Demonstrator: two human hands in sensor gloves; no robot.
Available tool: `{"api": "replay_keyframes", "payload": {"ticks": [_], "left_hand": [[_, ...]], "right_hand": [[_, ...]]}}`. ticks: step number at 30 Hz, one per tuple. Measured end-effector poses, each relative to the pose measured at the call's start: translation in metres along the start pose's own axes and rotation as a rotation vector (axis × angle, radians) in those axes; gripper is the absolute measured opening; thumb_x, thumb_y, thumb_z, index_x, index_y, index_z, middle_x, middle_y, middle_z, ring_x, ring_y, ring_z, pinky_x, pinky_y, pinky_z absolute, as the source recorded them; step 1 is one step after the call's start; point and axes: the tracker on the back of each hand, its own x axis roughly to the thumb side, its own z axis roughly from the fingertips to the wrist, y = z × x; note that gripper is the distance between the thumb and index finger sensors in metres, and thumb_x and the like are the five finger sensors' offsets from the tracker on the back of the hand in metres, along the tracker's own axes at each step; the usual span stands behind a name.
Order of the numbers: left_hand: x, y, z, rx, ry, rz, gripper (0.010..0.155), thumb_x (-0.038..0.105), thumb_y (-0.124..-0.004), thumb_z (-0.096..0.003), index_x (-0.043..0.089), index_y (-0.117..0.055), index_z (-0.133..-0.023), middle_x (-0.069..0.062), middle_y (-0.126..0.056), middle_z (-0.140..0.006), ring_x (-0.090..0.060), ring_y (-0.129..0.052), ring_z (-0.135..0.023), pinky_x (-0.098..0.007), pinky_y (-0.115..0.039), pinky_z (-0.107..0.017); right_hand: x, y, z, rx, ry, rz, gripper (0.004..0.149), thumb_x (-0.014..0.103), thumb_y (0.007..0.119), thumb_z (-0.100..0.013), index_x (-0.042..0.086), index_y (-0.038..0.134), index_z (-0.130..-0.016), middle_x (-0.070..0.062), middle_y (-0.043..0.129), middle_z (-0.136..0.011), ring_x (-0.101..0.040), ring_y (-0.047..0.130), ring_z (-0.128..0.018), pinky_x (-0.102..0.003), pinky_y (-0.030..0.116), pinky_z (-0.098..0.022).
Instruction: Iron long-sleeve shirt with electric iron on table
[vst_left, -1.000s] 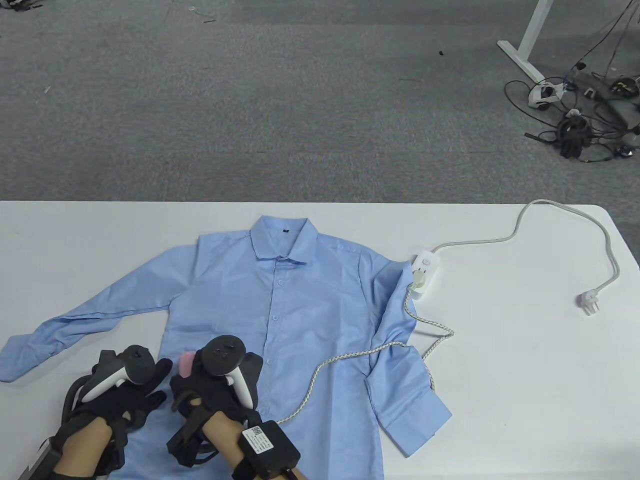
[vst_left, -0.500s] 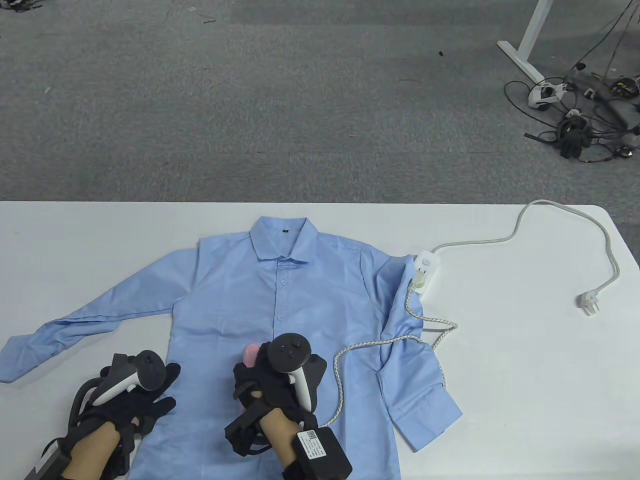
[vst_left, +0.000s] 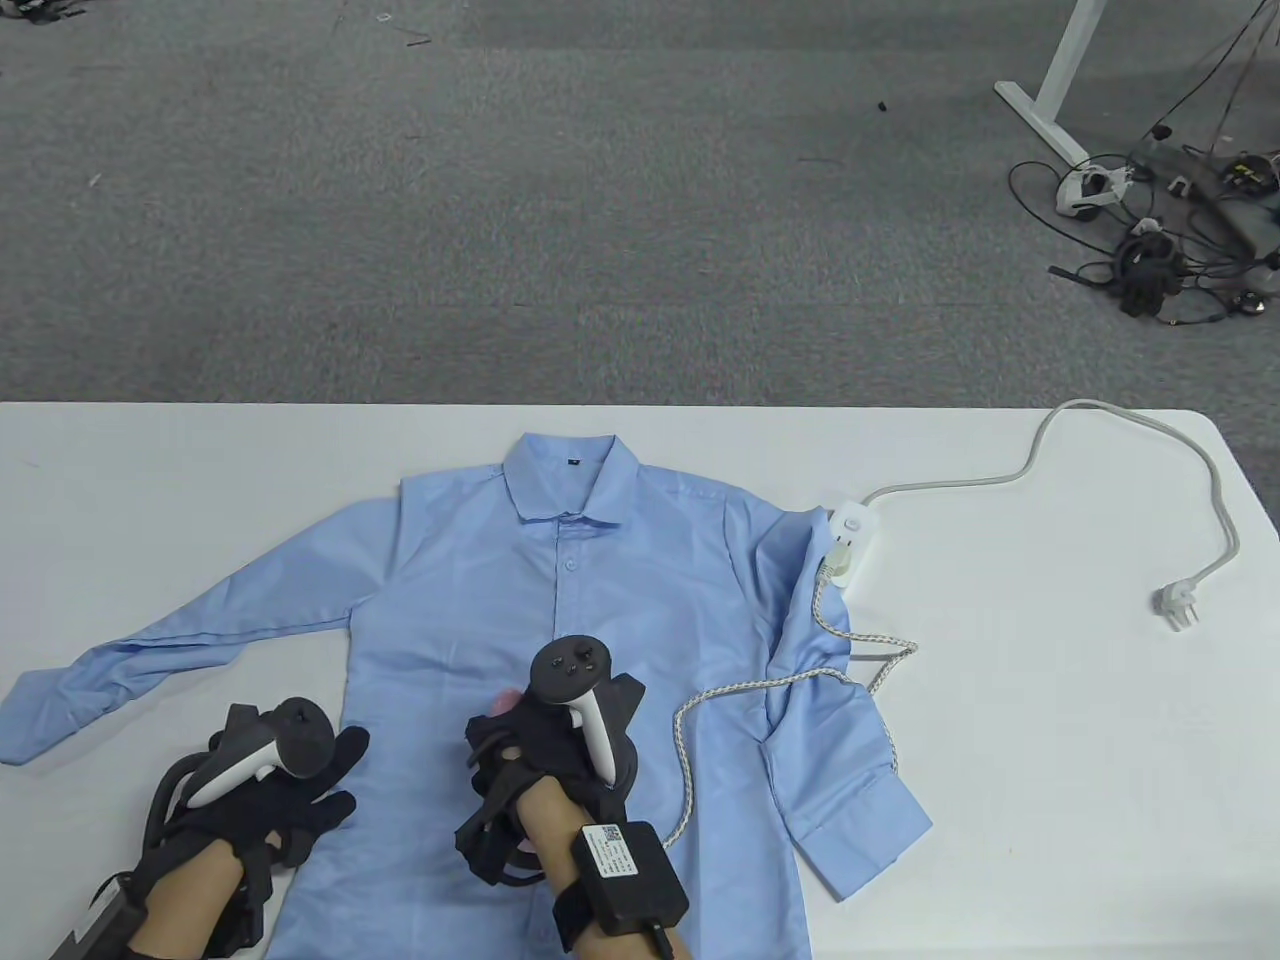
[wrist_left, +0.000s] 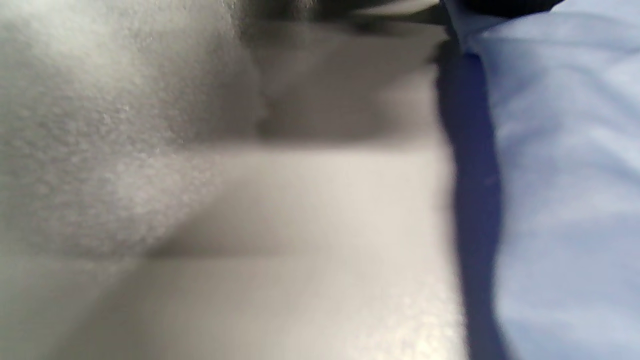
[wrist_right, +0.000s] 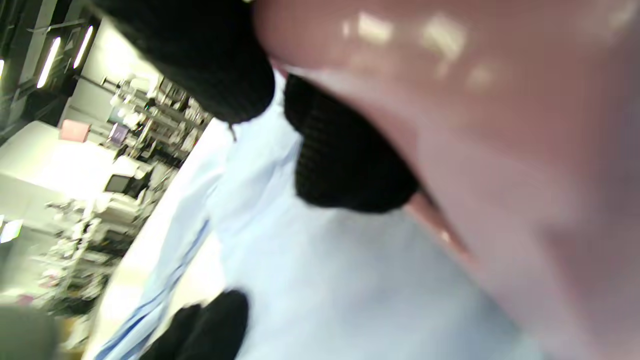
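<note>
A light blue long-sleeve shirt (vst_left: 620, 590) lies flat, buttoned, collar away from me, on the white table (vst_left: 1050, 750). My right hand (vst_left: 550, 740) grips a pink iron (vst_left: 497, 703) on the shirt's lower front near the button line; the hand hides most of the iron. In the right wrist view the pink iron (wrist_right: 475, 125) fills the right side, gloved fingers (wrist_right: 350, 165) wrap it, and the shirt (wrist_right: 325, 280) lies below. My left hand (vst_left: 300, 790) rests flat, fingers spread, on the shirt's lower left edge. The left wrist view shows blurred table (wrist_left: 300, 250) and shirt (wrist_left: 565, 175).
The iron's braided cord (vst_left: 740, 687) runs across the shirt's right sleeve to a white power strip (vst_left: 850, 540). The strip's white cable ends in a loose plug (vst_left: 1178, 605) at the table's right. Grey carpet lies beyond the far edge.
My right hand has slid the iron from the shirt's lower left to its middle, then a little away from me. The cord and right sleeve shifted right. My left hand edged right.
</note>
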Motion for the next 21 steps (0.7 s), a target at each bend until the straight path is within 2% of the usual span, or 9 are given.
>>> {"api": "replay_keyframes", "payload": {"ticks": [3, 7, 9, 12, 16, 19, 21], "left_hand": [[-0.002, 0.003, 0.000, 0.036, -0.002, 0.022, 0.062, 0.059, -0.058, -0.0461, 0.062, -0.023, -0.097, 0.008, -0.001, -0.117, -0.027, 0.003, -0.111, -0.058, 0.002, -0.069], [-0.004, 0.005, -0.001, 0.058, -0.019, 0.047, 0.058, 0.057, -0.060, -0.0464, 0.062, -0.030, -0.097, 0.008, -0.007, -0.118, -0.028, 0.000, -0.112, -0.058, 0.002, -0.069], [-0.004, 0.005, -0.001, 0.053, -0.018, 0.047, 0.058, 0.056, -0.060, -0.0468, 0.062, -0.030, -0.096, 0.009, -0.007, -0.118, -0.027, 0.000, -0.112, -0.058, 0.002, -0.069], [-0.002, 0.004, -0.001, 0.057, -0.011, 0.020, 0.060, 0.055, -0.061, -0.0469, 0.062, -0.028, -0.096, 0.008, -0.007, -0.118, -0.027, 0.000, -0.112, -0.058, 0.002, -0.070], [-0.004, 0.004, -0.003, 0.043, -0.023, 0.037, 0.060, 0.054, -0.061, -0.0471, 0.062, -0.028, -0.096, 0.008, -0.006, -0.118, -0.028, -0.001, -0.112, -0.058, 0.000, -0.070], [-0.005, 0.004, -0.003, 0.031, -0.028, 0.046, 0.061, 0.055, -0.061, -0.0468, 0.062, -0.027, -0.096, 0.008, -0.005, -0.117, -0.028, 0.000, -0.112, -0.059, 0.001, -0.070], [-0.004, 0.004, -0.003, 0.028, -0.036, 0.038, 0.064, 0.062, -0.060, -0.0433, 0.062, -0.026, -0.097, 0.008, -0.002, -0.118, -0.028, 0.000, -0.112, -0.059, 0.001, -0.070]], "right_hand": [[0.013, 0.015, 0.025, 0.105, -0.109, -0.055, 0.082, 0.032, 0.079, -0.047, -0.012, 0.030, -0.095, -0.017, 0.080, -0.067, -0.023, 0.102, -0.041, -0.042, 0.094, -0.029], [0.041, 0.052, 0.063, 0.310, -0.280, 0.143, 0.081, 0.032, 0.078, -0.047, -0.011, 0.031, -0.097, -0.017, 0.080, -0.068, -0.023, 0.101, -0.041, -0.043, 0.093, -0.030], [0.049, 0.075, 0.074, 0.389, -0.322, 0.216, 0.080, 0.032, 0.078, -0.047, -0.011, 0.032, -0.097, -0.017, 0.080, -0.068, -0.023, 0.101, -0.041, -0.043, 0.093, -0.030], [0.048, 0.107, 0.078, 0.474, -0.346, 0.274, 0.080, 0.032, 0.078, -0.047, -0.011, 0.032, -0.097, -0.017, 0.080, -0.068, -0.023, 0.101, -0.040, -0.043, 0.093, -0.029], [0.032, 0.127, 0.067, 0.492, -0.319, 0.270, 0.080, 0.032, 0.078, -0.047, -0.011, 0.031, -0.097, -0.018, 0.079, -0.069, -0.025, 0.101, -0.042, -0.044, 0.092, -0.030], [0.027, 0.127, 0.065, 0.469, -0.289, 0.240, 0.080, 0.033, 0.077, -0.048, -0.010, 0.030, -0.097, -0.017, 0.079, -0.069, -0.021, 0.101, -0.042, -0.041, 0.093, -0.030], [0.024, 0.125, 0.067, 0.369, -0.281, 0.223, 0.080, 0.034, 0.077, -0.047, -0.011, 0.032, -0.096, -0.017, 0.080, -0.068, -0.021, 0.102, -0.041, -0.040, 0.094, -0.028]]}}
